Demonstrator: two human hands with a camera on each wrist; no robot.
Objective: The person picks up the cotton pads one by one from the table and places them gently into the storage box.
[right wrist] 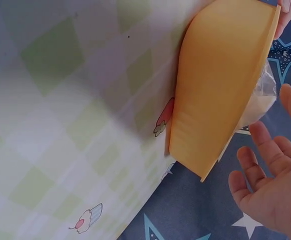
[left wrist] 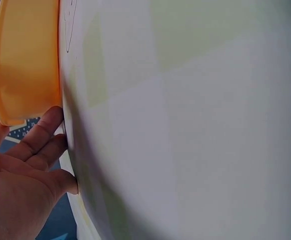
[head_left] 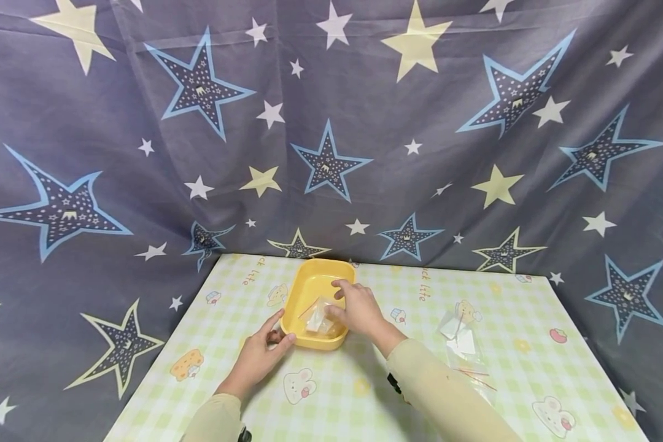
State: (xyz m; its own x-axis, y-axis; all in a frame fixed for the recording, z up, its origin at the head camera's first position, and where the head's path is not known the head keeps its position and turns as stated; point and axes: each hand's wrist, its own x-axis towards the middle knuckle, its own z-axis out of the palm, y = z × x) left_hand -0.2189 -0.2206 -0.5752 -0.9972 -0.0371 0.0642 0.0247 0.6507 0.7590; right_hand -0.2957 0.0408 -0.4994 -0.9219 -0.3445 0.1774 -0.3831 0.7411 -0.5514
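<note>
A yellow plastic tray (head_left: 316, 342) with raised walls stands on the table. Inside it, toward the near end, lies a clear plastic packet (head_left: 317, 317) with something white in it and a thin reddish strip. My left hand (head_left: 256, 359) touches the tray's near left corner from outside, fingers loosely extended. Over the tray's right side is my right hand (head_left: 360, 310), its fingers spread and slightly bent. In the right wrist view the packet (right wrist: 259, 102) rises above the rim beside my fingertips, and no grip on it shows.
To the right, clear plastic packets (head_left: 463, 344) with white pieces and thin red strips lie on the table. A checked cloth (head_left: 414, 393) with cartoon prints covers the tabletop. A dark star-patterned curtain (head_left: 331, 80) hangs behind and at both sides.
</note>
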